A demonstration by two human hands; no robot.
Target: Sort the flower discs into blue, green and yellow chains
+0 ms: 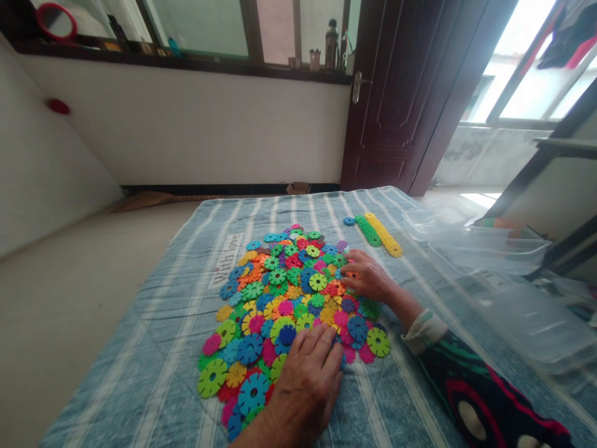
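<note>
A heap of flat plastic snowflake discs (284, 292) in many colours lies on a blue striped cloth (153, 373). My left hand (305, 386) rests flat on the near edge of the heap, fingers stretched out and holding nothing. My right hand (368, 277), in a dark patterned sleeve, reaches in from the right. Its fingers are bent and pinch an orange disc (352, 274) at the heap's right side. Beyond it lie a joined green strip (367, 230) and a joined yellow strip (385, 235) of discs, with a single blue disc (349, 221) beside them.
Clear plastic containers (489, 255) stand on the cloth at the right. Past the cloth's far edge are bare floor, a white wall (186, 124) and a dark wooden door (396, 93). A window ledge with a bottle (331, 43) runs along the top.
</note>
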